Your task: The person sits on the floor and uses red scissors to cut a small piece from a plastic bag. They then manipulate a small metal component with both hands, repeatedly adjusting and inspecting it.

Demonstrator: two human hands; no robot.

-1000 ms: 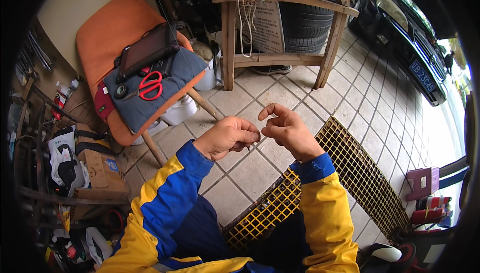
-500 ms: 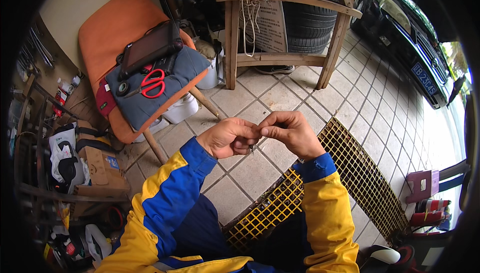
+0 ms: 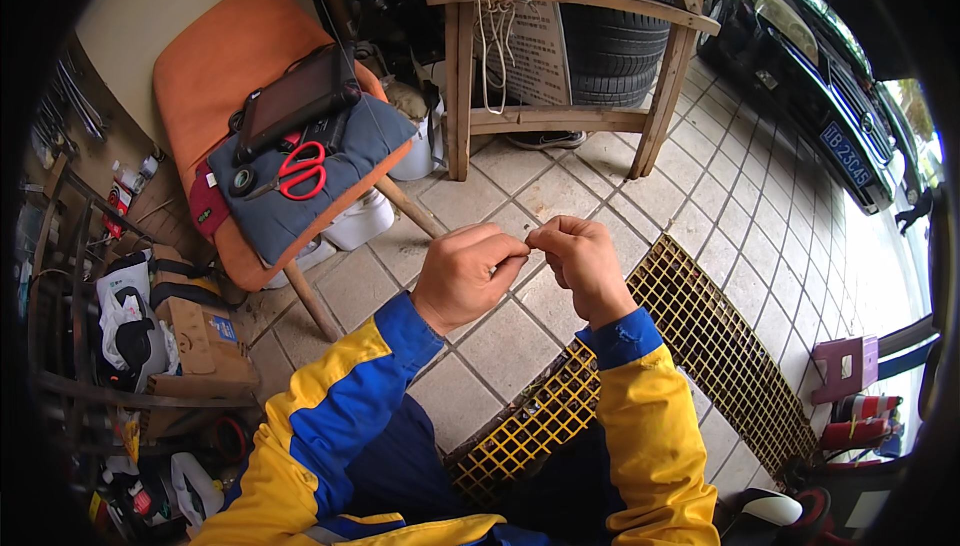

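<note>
My left hand (image 3: 468, 274) and my right hand (image 3: 582, 264) meet fingertip to fingertip above the tiled floor. Both are closed in a pinch. Whatever lies between the fingertips is tiny and mostly hidden, so its kind does not show. On the orange chair (image 3: 225, 51) to the left, a grey-blue cushion (image 3: 345, 161) bears red-handled scissors (image 3: 302, 172), a roll of black tape (image 3: 242, 181) and a dark tablet-like device (image 3: 292, 106). None of these is touched by either hand.
A yellow floor grating (image 3: 715, 346) runs below and right of my hands. Ahead stands a wooden frame (image 3: 560, 122) with a cord hanging from it, tyres (image 3: 615, 56) behind. A dark car (image 3: 815, 76) is at right. Cardboard box (image 3: 195, 341) and shelf clutter lie left.
My left hand has rolled over so its back shows more, and its fingers have closed further. The right hand has turned slightly, its fingers curled tighter. The fingertips still meet.
</note>
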